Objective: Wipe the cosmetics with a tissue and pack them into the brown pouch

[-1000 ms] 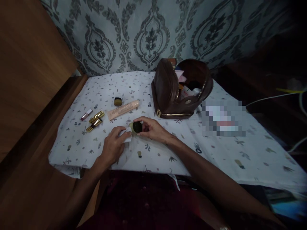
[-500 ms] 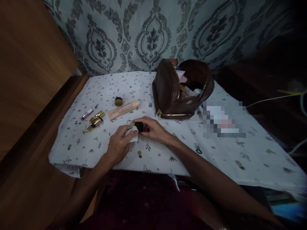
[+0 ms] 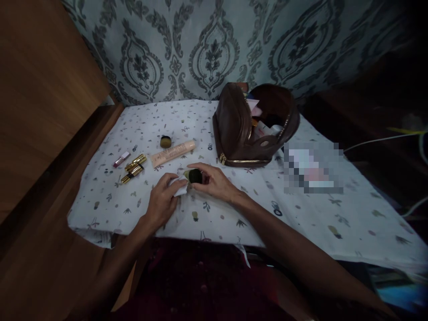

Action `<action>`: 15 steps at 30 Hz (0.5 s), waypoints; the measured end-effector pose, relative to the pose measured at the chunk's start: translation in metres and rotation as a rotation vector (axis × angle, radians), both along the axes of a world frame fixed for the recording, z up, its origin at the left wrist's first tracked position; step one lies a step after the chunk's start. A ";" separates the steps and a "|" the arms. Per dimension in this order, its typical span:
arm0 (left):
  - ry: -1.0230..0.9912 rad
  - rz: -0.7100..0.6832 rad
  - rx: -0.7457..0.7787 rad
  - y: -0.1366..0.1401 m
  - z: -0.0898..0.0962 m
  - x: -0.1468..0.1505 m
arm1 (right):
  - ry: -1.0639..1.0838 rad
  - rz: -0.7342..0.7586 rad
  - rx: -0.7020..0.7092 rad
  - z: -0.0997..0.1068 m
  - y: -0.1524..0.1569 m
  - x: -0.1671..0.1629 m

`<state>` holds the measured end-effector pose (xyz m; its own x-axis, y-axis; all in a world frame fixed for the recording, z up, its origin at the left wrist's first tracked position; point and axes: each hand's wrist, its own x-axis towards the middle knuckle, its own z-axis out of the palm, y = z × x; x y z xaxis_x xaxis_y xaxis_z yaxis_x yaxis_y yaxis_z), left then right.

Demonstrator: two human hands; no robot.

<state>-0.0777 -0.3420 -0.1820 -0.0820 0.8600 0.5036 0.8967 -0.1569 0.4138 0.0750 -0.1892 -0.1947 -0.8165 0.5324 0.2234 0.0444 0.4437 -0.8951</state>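
Observation:
My right hand (image 3: pixel 216 182) is closed on a small dark green jar (image 3: pixel 195 176), thumb and fingers on its sides, just above the cloth. A folded white wipe (image 3: pixel 180 186) is pinched in my left hand (image 3: pixel 163 196), its edge close beside the jar's pale end. Whether the wipe touches the jar I cannot tell. Beyond my hands lies a beige squeeze tube (image 3: pixel 174 153). A round lid (image 3: pixel 165 141), dark with an olive-gold face, rests behind the tube. Left of it are gold lipstick tubes (image 3: pixel 133 173) and a small pink-and-clear lip gloss tube (image 3: pixel 121 159).
A brown makeup bag (image 3: pixel 234 129) stands unzipped at the back, holding several items. To its right is a pixelated flat item (image 3: pixel 312 169). A printed white cloth (image 3: pixel 301 227) covers the table. A wooden cabinet (image 3: pixel 50 67) rises at left; a white cable (image 3: pixel 374 139) runs at right.
My left hand has drawn slightly left with the wipe, uncovering more of the jar. The jar has turned a little in my right hand. The other objects stay put.

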 end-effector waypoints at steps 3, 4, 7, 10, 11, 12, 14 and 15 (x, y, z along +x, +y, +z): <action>-0.028 -0.044 0.034 0.005 0.005 0.007 | 0.027 0.026 0.089 0.001 0.002 0.001; -0.031 -0.055 0.042 0.006 0.006 0.009 | 0.032 0.039 0.096 0.001 0.002 0.002; -0.018 -0.067 0.040 0.008 0.007 0.009 | 0.023 0.067 0.091 0.000 0.004 0.003; -0.007 -0.041 0.008 0.007 0.001 0.001 | -0.004 0.055 0.093 0.000 0.006 0.004; -0.015 -0.026 -0.002 0.006 -0.001 -0.002 | -0.007 0.047 0.092 0.000 0.006 0.004; -0.030 -0.014 -0.010 0.005 -0.003 -0.005 | -0.006 0.041 0.088 0.000 0.006 0.004; -0.070 -0.001 -0.024 0.004 -0.006 -0.009 | 0.006 0.033 0.074 0.000 0.006 0.003; -0.091 -0.003 -0.029 0.004 -0.006 -0.010 | 0.013 0.027 0.065 0.000 0.006 0.003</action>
